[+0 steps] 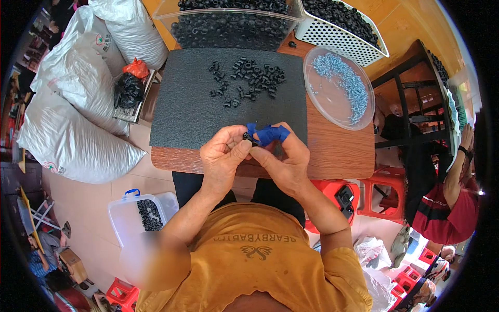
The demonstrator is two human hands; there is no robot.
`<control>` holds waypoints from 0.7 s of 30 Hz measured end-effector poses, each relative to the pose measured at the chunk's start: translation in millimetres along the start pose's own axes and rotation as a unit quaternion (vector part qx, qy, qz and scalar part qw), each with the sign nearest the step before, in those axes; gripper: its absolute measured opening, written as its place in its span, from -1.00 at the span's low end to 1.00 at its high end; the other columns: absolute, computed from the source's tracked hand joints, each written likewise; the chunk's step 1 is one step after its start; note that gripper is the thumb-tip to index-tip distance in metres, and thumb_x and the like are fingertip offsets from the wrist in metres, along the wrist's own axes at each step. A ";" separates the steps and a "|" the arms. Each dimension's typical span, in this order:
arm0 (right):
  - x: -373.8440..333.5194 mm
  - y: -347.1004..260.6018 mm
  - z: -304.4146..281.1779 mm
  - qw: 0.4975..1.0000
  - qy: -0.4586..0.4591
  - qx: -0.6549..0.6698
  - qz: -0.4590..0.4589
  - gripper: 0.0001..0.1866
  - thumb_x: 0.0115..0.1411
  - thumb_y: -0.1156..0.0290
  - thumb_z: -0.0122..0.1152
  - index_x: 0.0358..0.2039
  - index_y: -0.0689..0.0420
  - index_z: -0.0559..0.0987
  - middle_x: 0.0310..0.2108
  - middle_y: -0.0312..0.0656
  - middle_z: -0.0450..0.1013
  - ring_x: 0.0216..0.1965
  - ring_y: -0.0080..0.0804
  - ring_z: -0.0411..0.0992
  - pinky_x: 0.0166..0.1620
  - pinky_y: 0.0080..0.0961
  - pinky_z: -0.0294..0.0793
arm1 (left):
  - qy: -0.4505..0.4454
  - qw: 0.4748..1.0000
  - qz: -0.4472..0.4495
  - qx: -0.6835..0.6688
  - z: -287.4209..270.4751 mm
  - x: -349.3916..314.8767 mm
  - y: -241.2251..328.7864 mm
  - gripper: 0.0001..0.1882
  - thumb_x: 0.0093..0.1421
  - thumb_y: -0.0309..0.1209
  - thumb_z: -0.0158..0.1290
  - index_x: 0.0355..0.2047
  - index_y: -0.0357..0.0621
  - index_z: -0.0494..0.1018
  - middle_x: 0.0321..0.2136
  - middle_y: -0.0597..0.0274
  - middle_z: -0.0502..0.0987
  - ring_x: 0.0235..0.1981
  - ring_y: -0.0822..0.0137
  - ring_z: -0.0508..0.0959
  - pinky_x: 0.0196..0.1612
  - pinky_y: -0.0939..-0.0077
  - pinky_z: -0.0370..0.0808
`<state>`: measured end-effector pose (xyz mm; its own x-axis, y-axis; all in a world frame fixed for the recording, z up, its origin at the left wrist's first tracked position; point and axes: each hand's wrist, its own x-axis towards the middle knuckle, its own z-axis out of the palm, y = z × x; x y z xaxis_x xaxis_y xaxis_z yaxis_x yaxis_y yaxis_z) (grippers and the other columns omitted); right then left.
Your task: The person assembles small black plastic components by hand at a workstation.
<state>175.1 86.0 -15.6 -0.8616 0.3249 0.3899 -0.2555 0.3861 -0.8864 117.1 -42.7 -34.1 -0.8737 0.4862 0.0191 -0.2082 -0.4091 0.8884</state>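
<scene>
Above the table's near edge, my two hands meet fingertip to fingertip. My left hand [222, 154] is closed, pinching a small round black plastic part [247, 137] between thumb and fingers. My right hand [287, 165] closes on the same part from the other side, its thumb tip beside the left thumb. Blue tape [271, 135] wraps fingers of my right hand, and a bit of blue shows by the left fingertips. Beyond them, a loose pile of small black parts [255, 75] lies on a dark grey foam mat [182, 99]. The fingers partly hide the held part.
A round clear tray [326, 115] with tiny blue pieces sits right of the mat. Behind stand a clear bin [228, 14] and a white perforated basket [332, 40], both full of black parts. White sacks [78, 125] and an open tub [122, 223] are left; a person [449, 208] works at right.
</scene>
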 end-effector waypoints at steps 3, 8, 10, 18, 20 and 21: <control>-3.6 -3.0 -0.5 0.996 0.018 0.060 0.063 -0.80 -0.04 0.63 0.28 -0.35 0.21 0.52 -0.45 -0.30 0.40 -0.46 -0.60 0.34 -0.37 -0.68 0.35 | -0.016 0.998 0.015 0.050 -1.8 -1.1 0.5 -0.78 0.16 -0.57 0.05 -0.17 -0.33 0.40 -0.39 0.32 0.50 -0.43 0.58 0.47 -0.33 0.73 0.45; 0.5 -2.7 -1.0 0.967 0.063 0.209 0.132 -0.80 -0.03 0.65 0.26 -0.34 0.23 0.51 -0.35 -0.34 0.40 -0.36 -0.63 0.34 -0.25 -0.69 0.33 | -0.041 0.930 0.127 0.341 -5.2 -0.6 4.5 -0.77 0.05 -0.61 0.11 -0.24 -0.28 0.43 -0.45 0.20 0.51 -0.49 0.41 0.50 -0.41 0.61 0.43; -0.3 1.5 -1.1 0.963 0.064 0.230 0.121 -0.82 -0.02 0.63 0.26 -0.35 0.22 0.51 -0.37 -0.33 0.40 -0.40 -0.64 0.34 -0.29 -0.70 0.33 | -0.051 0.906 0.203 0.368 1.3 1.6 8.3 -0.75 -0.02 -0.63 0.14 -0.28 -0.26 0.44 -0.50 0.12 0.46 -0.53 0.26 0.49 -0.47 0.50 0.40; -7.5 4.1 -1.9 0.997 0.041 0.060 0.032 -0.85 -0.02 0.62 0.26 -0.38 0.27 0.53 -0.36 -0.21 0.39 -0.37 -0.51 0.38 -0.29 -0.65 0.35 | -0.077 0.893 0.226 0.381 2.1 2.0 14.5 -0.75 -0.01 -0.61 0.14 -0.27 -0.25 0.44 -0.54 0.14 0.44 -0.55 0.24 0.48 -0.51 0.47 0.39; -7.2 4.4 -2.7 0.997 0.042 0.057 0.015 -0.84 -0.03 0.62 0.27 -0.38 0.26 0.53 -0.36 -0.21 0.39 -0.37 -0.50 0.38 -0.29 -0.65 0.35 | -0.082 0.896 0.215 0.379 1.6 1.0 14.2 -0.75 0.00 -0.61 0.14 -0.26 -0.25 0.44 -0.53 0.14 0.44 -0.55 0.25 0.48 -0.49 0.49 0.40; -7.3 4.4 -3.2 0.998 0.042 0.054 -0.003 -0.84 -0.03 0.62 0.27 -0.38 0.26 0.53 -0.36 -0.20 0.39 -0.36 -0.48 0.39 -0.29 -0.65 0.36 | -0.087 0.913 0.185 0.354 1.6 0.2 14.1 -0.76 0.01 -0.60 0.14 -0.26 -0.25 0.44 -0.52 0.15 0.44 -0.53 0.29 0.48 -0.48 0.52 0.41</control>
<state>181.7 88.1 -21.5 -0.8216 0.3951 0.4109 -0.3104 0.2946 -0.9038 114.7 -47.2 -20.9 -0.7309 0.5560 0.3958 0.4772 0.0017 0.8788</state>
